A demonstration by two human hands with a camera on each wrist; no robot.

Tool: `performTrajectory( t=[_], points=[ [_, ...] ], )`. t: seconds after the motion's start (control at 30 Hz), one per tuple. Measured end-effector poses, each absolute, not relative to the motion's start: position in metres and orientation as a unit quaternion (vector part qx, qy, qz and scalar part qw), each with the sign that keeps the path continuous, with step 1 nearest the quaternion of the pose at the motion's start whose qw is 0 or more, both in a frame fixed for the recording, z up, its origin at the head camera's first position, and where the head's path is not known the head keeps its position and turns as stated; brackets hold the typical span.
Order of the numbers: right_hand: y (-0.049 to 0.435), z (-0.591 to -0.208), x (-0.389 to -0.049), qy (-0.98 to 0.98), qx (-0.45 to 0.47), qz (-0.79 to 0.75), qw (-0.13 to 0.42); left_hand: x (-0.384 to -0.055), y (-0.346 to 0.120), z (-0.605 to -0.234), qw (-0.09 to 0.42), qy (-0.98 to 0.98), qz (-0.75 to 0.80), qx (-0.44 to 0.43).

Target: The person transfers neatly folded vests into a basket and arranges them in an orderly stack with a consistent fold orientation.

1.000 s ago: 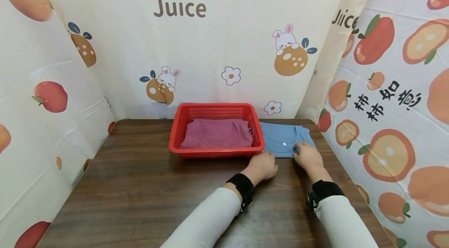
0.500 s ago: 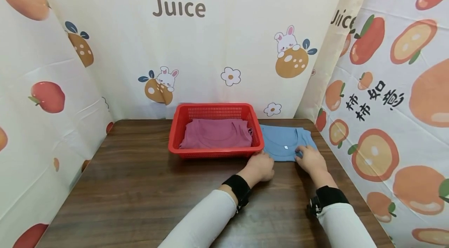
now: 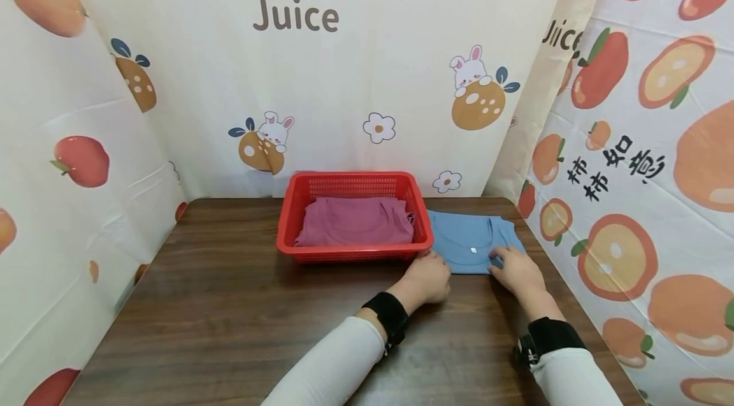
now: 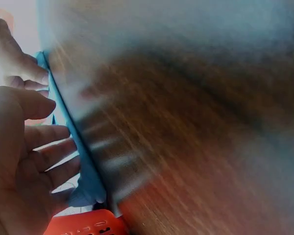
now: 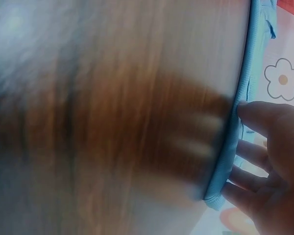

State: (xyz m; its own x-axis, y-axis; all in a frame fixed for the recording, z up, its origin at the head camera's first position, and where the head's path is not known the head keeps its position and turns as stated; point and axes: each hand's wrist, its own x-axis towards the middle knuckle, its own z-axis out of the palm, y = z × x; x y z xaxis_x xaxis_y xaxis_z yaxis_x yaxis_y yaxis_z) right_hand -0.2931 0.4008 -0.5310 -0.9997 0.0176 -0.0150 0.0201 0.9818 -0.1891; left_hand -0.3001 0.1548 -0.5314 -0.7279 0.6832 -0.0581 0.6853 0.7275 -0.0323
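Observation:
A folded light-blue shirt [image 3: 459, 237] with a small white neck tag lies at the back right of the table, its left end right beside the red basket. My left hand [image 3: 429, 278] is at the shirt's near left corner; the left wrist view shows its fingers extended and touching the blue fabric [image 4: 88, 178], thumb held apart. On the shirt's near right part rests my right hand [image 3: 520, 273]. In the right wrist view its thumb and fingertips touch the near edge of the shirt [image 5: 244, 83], fingers slightly bent and spread.
The red plastic basket [image 3: 355, 252] stands at the back middle and holds a folded mauve garment [image 3: 358, 221]. Brown wood-grain table [image 3: 229, 323] extends to the front and left. Printed curtains [image 3: 378, 68] close off the back and both sides.
The blue shirt has slid a little toward me and to the right, and my right hand has moved with it. My left hand stays near the basket's front right corner.

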Motion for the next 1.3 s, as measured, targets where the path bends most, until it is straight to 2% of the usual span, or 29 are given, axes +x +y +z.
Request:
performTrajectory(
  t=[0.47, 0.83, 1.3],
  points=[
    [0.408, -0.533, -0.273, 0.996, -0.007, -0.087, 0.003, -0.286, 0.147, -0.528, 0.047, 0.916, -0.005, 0.399],
    [0.415, -0.538, -0.257, 0.996, -0.020, -0.088, -0.020, -0.264, 0.144, -0.522, 0.049, 0.918, -0.032, 0.392],
    [0.419, -0.536, -0.241, 0.995, -0.036, -0.094, -0.027, -0.251, 0.144, -0.518, 0.076, 0.915, -0.024, 0.397]
  ],
)
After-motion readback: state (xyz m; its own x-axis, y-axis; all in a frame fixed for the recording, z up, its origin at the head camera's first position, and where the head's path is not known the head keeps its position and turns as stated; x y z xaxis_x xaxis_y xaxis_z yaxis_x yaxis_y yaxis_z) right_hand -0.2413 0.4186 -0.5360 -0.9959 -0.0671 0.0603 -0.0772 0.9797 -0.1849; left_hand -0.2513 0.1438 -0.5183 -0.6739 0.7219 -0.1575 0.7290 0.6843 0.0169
